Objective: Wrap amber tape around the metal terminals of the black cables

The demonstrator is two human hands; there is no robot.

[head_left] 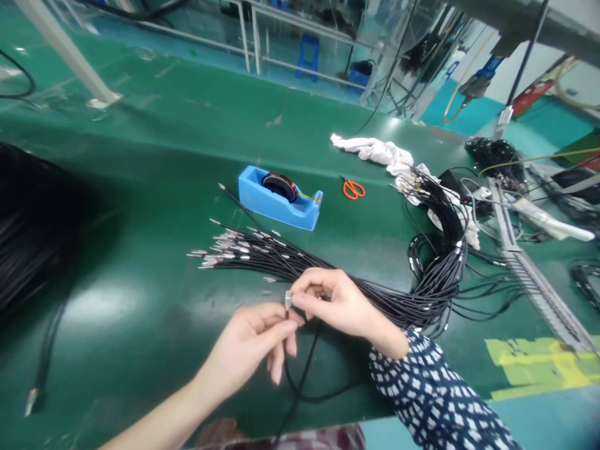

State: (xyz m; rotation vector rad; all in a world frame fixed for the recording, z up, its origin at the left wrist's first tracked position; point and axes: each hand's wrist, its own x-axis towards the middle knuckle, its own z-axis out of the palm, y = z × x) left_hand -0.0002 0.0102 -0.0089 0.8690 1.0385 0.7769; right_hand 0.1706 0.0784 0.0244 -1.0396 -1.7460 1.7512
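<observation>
A black cable (pixel 305 369) with a small silvery connector (pixel 288 299) at its tip is between my hands above the green table. My left hand (pixel 262 334) pinches the cable just below the connector, thumb against fingers. With thumb and forefinger, my right hand (pixel 330 297) grips the connector from its right side. Behind my hands lies a thick bundle of black cables (pixel 300 262), whose pale metal tips (pixel 229 247) point left. The bundle curves up on the right into a bunched loop (pixel 440 275).
A blue tape dispenser (pixel 276 200) with a dark roll stands beyond the bundle, orange-handled scissors (pixel 352 189) to its right. White cloth (pixel 384 153) lies farther back. A dark cable pile (pixel 32 231) fills the left. A slotted metal rail (pixel 548 297) and yellow tape (pixel 539 365) are at right.
</observation>
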